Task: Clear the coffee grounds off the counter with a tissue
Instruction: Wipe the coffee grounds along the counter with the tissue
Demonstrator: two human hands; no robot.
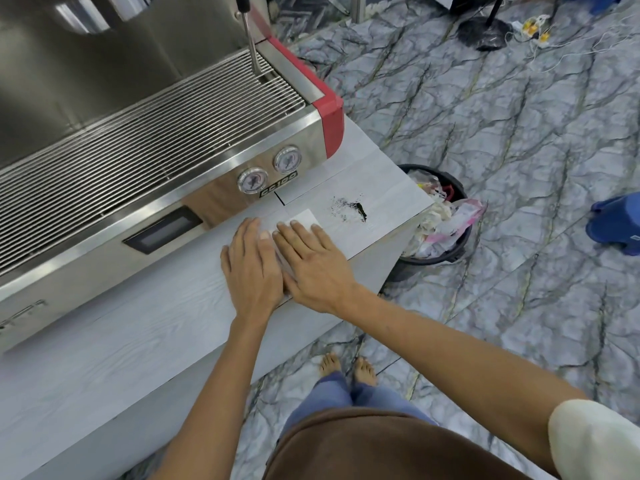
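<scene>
A small dark smear of coffee grounds [351, 206] lies on the pale wood-grain counter [138, 341], near its right end. Just left of the grounds a white tissue [303, 218] lies flat on the counter. My left hand [252, 268] and my right hand [311, 263] both rest flat on the tissue, side by side, fingers extended and pointing toward the grounds. Most of the tissue is hidden under the two hands; only its far corner shows. Neither hand touches the grounds.
A steel and red espresso machine [156, 126] fills the counter behind the hands, with its steam wand [250, 36] upright. A black waste bin [440, 220] full of rubbish stands on the floor beyond the counter's right end. My bare feet [348, 368] stand below the counter's edge.
</scene>
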